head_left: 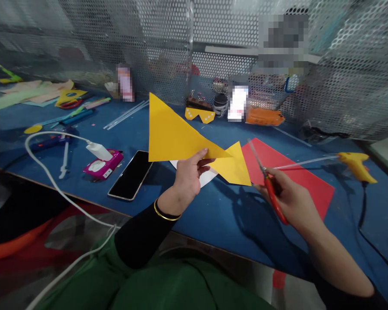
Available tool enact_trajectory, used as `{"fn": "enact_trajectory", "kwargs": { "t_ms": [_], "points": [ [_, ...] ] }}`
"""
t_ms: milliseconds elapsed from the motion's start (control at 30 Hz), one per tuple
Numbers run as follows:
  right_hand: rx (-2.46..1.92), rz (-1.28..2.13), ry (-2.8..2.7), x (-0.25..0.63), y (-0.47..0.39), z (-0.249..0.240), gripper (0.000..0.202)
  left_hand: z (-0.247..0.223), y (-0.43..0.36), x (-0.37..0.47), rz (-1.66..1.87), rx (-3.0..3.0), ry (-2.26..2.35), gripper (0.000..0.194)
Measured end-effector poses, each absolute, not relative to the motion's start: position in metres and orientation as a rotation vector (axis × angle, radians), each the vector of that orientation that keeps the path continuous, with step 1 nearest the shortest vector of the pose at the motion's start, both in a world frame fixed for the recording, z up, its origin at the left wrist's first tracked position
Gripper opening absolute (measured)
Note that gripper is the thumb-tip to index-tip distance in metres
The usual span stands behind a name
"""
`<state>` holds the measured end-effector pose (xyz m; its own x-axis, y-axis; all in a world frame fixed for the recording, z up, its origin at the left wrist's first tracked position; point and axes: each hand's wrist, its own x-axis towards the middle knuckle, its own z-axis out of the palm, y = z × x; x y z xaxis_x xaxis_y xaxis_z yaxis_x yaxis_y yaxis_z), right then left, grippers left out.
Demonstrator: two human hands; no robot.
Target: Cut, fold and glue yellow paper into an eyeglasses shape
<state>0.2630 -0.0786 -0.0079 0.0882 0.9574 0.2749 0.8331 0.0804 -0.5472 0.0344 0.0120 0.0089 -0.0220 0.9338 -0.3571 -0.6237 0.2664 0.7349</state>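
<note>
My left hand (190, 175) pinches a yellow paper triangle (171, 135) near its narrow right end, holding it above the table. A second yellow paper piece (235, 165) shows just right of that hand; whether it joins the triangle I cannot tell. My right hand (289, 193) is closed on red-handled scissors (272, 196), their blades pointing up and to the left, apart from the yellow paper. Below the scissors, a red paper sheet (310, 189) lies on the blue table (200, 224). Part of a white sheet (207, 177) shows beneath my left hand.
A black-screened phone (131, 175) and a pink power socket (104, 165) with a white cable lie left. A yellow glue gun (355, 163) rests at right. Behind stand a yellow paper mask (199, 115), an orange packet (265, 116) and a perforated metal screen (161, 34).
</note>
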Motion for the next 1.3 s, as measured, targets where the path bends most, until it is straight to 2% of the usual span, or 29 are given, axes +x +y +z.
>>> {"fn": "enact_trajectory", "kwargs": {
  "t_ms": [100,167,300,433,533,600,733,900,1033,1167,1300],
  "points": [
    [-1.789,0.098,-2.121,0.266,-0.086,-0.014,0.041,0.009,0.015,0.032,1.339,0.381,0.935,0.028],
    [-1.642,0.053,-2.368,0.262,-0.093,-0.016,0.035,0.01,0.014,0.032,1.329,0.368,0.93,0.026],
    [-1.478,-0.001,-2.581,0.252,-0.104,-0.006,0.032,0.01,0.012,0.034,1.312,0.359,0.921,0.025],
    [-1.524,-0.149,-2.53,0.241,-0.097,0.01,0.033,0.009,0.011,0.035,1.311,0.356,0.915,0.03],
    [-1.751,-0.351,-2.425,0.224,-0.075,0.009,0.041,0.009,0.011,0.036,1.32,0.346,0.91,0.031],
    [-1.947,-0.346,-2.473,0.211,-0.057,0.001,0.039,0.009,0.012,0.036,1.336,0.332,0.914,0.025],
    [-2.019,-0.351,-2.524,0.198,-0.036,-0.017,0.022,0.008,0.01,0.037,1.335,0.327,0.916,0.012],
    [-2.033,-0.351,-2.55,0.203,-0.034,-0.021,0.024,0.008,0.008,0.039,1.293,0.316,0.928,0.016],
    [-2.05,-0.368,-2.543,0.201,-0.033,-0.019,0.037,0.01,0.006,0.039,1.285,0.318,0.916,0.022],
    [-2.085,-0.416,-2.538,0.196,-0.032,-0.022,0.026,0.011,0.006,0.039,1.271,0.337,0.921,0.014],
    [-2.113,-0.466,-2.496,0.199,-0.034,-0.018,0.027,0.009,0.006,0.039,1.26,0.365,0.92,0.013]
  ]
}}
